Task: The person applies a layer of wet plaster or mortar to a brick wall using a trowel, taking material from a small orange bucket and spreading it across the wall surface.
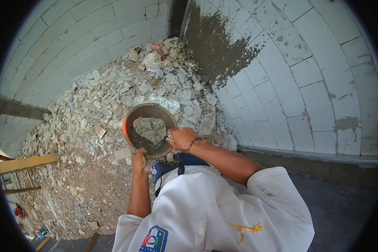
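Out in front of my body I carry an orange-rimmed bucket (pixel 126 127), its inside coated grey. Wet grey mortar (pixel 150 128) lies in a lump within it, and the bucket's mouth faces up toward me. My left hand (pixel 139 160) is closed on the near left part of the rim, its fingers partly out of sight below. On the right side of the rim, my right hand (pixel 181 138) is closed too, with a ring on one finger and a dark bracelet at the wrist.
Broken block rubble (pixel 101 92) covers the ground ahead. To the right rises a white block wall (pixel 311 92), with a dark wet mortar patch (pixel 216 44) near the corner. Another block wall (pixel 88 25) stands at the back left. A yellowish wooden beam (pixel 27 164) juts in at left.
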A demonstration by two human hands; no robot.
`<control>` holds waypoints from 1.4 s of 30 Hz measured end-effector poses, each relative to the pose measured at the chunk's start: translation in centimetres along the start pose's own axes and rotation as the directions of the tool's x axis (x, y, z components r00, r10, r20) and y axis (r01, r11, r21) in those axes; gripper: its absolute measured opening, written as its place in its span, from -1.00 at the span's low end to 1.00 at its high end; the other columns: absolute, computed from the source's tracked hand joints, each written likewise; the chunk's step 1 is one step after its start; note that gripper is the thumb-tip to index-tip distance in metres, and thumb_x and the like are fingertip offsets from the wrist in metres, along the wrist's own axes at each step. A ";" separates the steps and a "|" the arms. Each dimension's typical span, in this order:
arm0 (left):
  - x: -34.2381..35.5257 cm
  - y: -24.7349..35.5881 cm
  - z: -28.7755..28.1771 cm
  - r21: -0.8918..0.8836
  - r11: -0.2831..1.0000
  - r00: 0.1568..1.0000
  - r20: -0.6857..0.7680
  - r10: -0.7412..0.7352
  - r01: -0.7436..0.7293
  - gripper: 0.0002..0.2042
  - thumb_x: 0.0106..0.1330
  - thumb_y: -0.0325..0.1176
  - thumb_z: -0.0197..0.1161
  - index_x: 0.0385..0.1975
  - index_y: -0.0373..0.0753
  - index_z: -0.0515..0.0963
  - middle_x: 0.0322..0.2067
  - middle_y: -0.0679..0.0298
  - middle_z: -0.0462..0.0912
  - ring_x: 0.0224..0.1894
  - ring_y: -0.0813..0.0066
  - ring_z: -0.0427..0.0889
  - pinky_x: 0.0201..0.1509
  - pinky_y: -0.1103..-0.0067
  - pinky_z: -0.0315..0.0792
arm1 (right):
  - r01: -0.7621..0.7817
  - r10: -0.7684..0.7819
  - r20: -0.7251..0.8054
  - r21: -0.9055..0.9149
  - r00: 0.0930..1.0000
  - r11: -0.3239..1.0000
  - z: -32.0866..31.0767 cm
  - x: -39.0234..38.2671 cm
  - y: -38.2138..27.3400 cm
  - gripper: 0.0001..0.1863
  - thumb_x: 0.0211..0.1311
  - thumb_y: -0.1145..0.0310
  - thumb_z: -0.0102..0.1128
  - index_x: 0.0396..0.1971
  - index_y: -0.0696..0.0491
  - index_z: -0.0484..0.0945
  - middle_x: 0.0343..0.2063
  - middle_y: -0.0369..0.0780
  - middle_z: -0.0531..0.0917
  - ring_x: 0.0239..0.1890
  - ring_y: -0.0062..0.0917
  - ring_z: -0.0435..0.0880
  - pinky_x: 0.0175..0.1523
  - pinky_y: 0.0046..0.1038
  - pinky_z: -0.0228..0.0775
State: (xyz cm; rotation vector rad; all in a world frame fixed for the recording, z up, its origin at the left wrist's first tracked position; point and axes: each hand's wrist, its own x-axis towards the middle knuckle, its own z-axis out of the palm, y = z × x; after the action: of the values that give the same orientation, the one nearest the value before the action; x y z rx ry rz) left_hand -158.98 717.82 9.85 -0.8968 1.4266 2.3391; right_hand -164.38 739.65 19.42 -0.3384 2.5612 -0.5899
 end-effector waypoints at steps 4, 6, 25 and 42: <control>0.0 -0.4 -2.2 -0.005 0.979 0.954 -0.225 -0.198 0.202 -0.71 0.19 -0.40 0.01 -0.12 -0.39 0.39 -0.27 0.08 0.55 -0.38 0.19 0.62 -0.41 0.35 0.60 | 0.280 -0.284 0.006 0.150 0.959 0.948 -3.8 -1.1 -0.4 -0.66 0.19 0.15 0.07 -0.32 0.18 0.49 -0.41 -0.02 0.62 -0.28 -0.10 0.61 -0.18 -0.19 0.44; -0.6 -0.8 -2.6 -0.131 0.984 0.975 -0.167 -0.144 0.122 -0.69 0.20 -0.39 -0.02 -0.09 -0.42 0.36 -0.22 0.05 0.53 -0.30 0.16 0.62 -0.29 0.28 0.61 | 0.370 -0.381 -0.016 0.281 0.924 0.886 -6.1 -1.4 0.8 -0.66 0.20 0.15 0.09 -0.32 0.18 0.49 -0.41 -0.06 0.62 -0.34 -0.19 0.63 -0.22 -0.24 0.45; 0.9 2.4 -4.2 -0.149 0.961 0.961 -0.116 -0.250 0.232 -0.70 0.17 -0.44 -0.05 -0.10 -0.40 0.37 -0.16 0.00 0.53 -0.18 0.08 0.59 -0.15 0.14 0.56 | 0.021 0.325 -0.720 0.426 0.613 0.904 -39.3 -9.6 16.8 -0.66 0.24 0.18 -0.17 -0.22 0.08 0.51 -0.52 -0.32 0.53 -0.56 -0.69 0.42 -0.48 -0.63 0.30; -0.3 8.4 -6.0 0.283 0.957 0.987 0.160 0.023 -0.068 -0.53 0.07 -0.55 0.02 0.08 -0.32 0.32 -0.22 0.07 0.55 -0.38 0.23 0.63 -0.44 0.37 0.59 | -0.053 0.006 -0.136 -0.346 0.991 0.937 3.7 2.2 -12.0 -0.74 -0.06 0.41 0.23 -0.30 0.15 0.63 -0.21 -0.04 0.62 -0.15 -0.28 0.65 -0.11 -0.35 0.50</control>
State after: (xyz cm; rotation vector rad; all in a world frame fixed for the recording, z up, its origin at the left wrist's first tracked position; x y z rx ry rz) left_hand -160.79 708.53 14.00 -0.5945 1.6793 2.1038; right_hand -162.87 727.11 21.14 -0.3901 2.7935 -0.1435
